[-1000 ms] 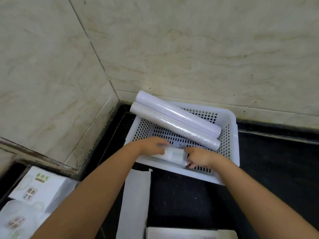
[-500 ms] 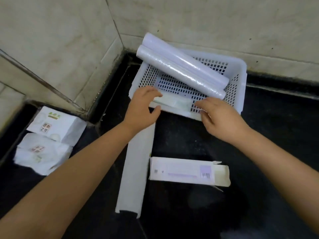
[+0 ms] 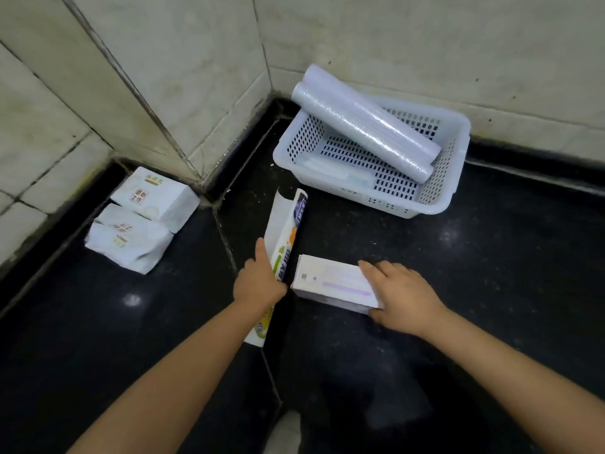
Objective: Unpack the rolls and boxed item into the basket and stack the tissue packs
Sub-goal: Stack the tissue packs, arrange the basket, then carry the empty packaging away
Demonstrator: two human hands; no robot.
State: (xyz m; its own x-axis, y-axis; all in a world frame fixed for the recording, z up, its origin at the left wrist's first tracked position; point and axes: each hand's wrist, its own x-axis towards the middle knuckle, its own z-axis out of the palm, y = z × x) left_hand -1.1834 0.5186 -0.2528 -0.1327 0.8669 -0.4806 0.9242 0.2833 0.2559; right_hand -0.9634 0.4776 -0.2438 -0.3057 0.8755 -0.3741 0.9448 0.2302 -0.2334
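Two clear film rolls [image 3: 363, 121] lie slanted across the white perforated basket [image 3: 438, 198] in the wall corner, their upper ends sticking out over its rim. A flat pale packet [image 3: 330, 170] lies on the basket floor. My left hand [image 3: 258, 280] grips a long printed paper wrapper [image 3: 286, 231] that is lifted on edge off the black floor. My right hand [image 3: 402, 293] rests on the right end of a small white box [image 3: 330, 280], fingers curved over it. Two white tissue packs [image 3: 154, 199] [image 3: 127, 240] sit at the left by the wall, one leaning on the other.
Tiled walls meet in a corner behind the basket, and a wall edge juts out between the basket and the tissue packs. The black floor stretches to the right and towards me.
Both hands left the basket and came down to the floor. The left now holds the wrapper and tilts it up; the right has landed on the white box. The view dropped and pulled back.
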